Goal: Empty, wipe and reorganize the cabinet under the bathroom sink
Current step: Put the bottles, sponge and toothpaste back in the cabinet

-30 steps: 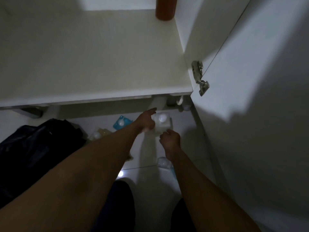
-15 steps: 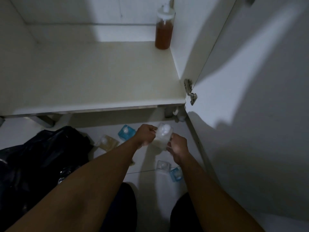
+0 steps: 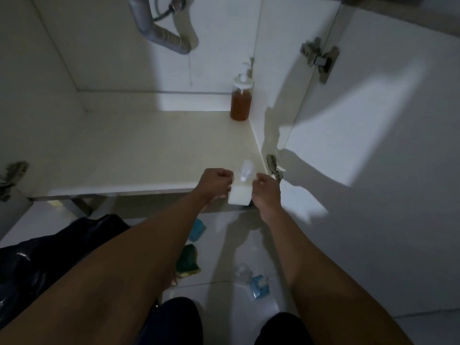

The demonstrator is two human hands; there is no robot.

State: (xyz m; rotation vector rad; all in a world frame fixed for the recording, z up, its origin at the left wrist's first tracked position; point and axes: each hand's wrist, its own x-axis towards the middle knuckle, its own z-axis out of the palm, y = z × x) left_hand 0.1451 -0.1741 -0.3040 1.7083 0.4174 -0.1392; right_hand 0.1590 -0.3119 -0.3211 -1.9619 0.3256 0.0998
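At the front right corner of the cabinet (image 3: pixel 149 150) base, the left hand (image 3: pixel 215 181) and right hand (image 3: pixel 266 192) are curled round opposite sides of a white pump bottle (image 3: pixel 239 196), gripping it at the base's front edge. An amber pump bottle (image 3: pixel 241 103) stands in the back right corner. Small bottles (image 3: pixel 258 286) lie on the floor (image 3: pixel 249 245) below, with a black bag (image 3: pixel 49 257) to the left.

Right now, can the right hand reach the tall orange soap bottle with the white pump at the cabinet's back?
Probably not yet: the right hand and left hand both grip a small white pump bottle. The pale cabinet floor before the orange soap bottle looks bare, so once freed it likely could.
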